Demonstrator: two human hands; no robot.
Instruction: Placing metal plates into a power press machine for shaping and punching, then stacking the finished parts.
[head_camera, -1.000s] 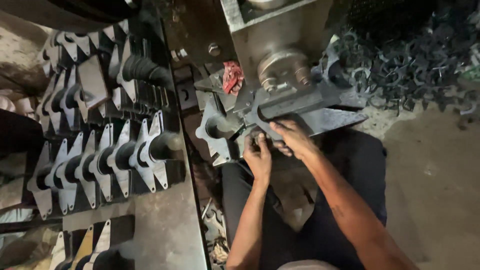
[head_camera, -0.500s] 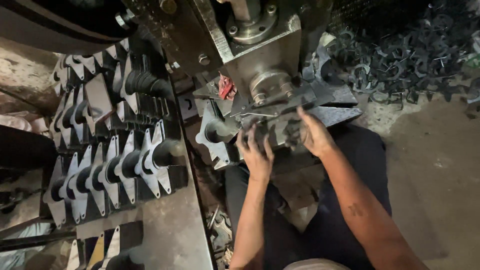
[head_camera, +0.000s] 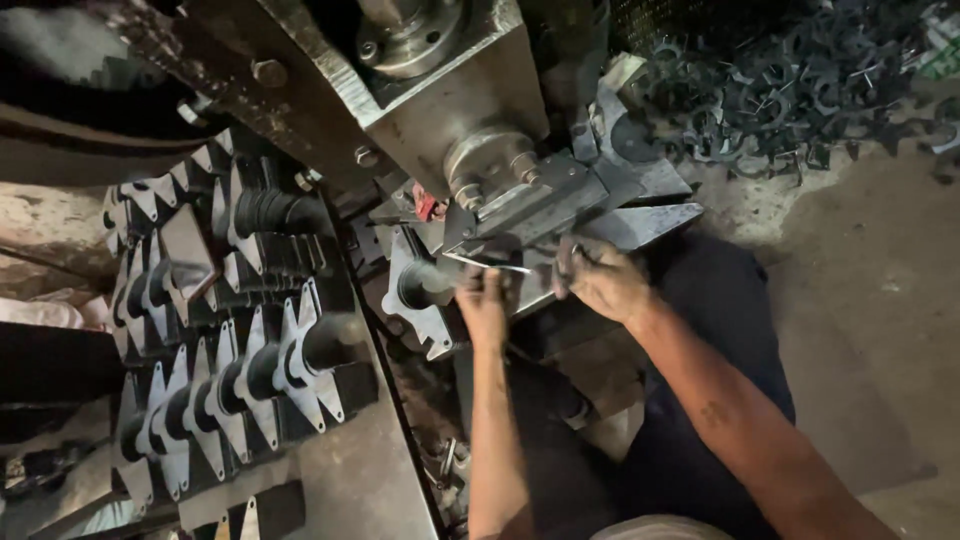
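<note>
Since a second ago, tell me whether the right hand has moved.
Yes. The right hand slid right along the machine's plate. It was beside the left hand near the flanged part; now a gap separates them, bridged by a thin rod.

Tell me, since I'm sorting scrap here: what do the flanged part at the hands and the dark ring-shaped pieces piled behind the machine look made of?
The flanged grey part with a dark tube, beside the left hand, looks like bare sheet steel: dull grey, with bright cut edges. The heap of dark ring-shaped pieces is probably steel offcuts too: thin, blackish, matte, though too small to tell surely.
</note>
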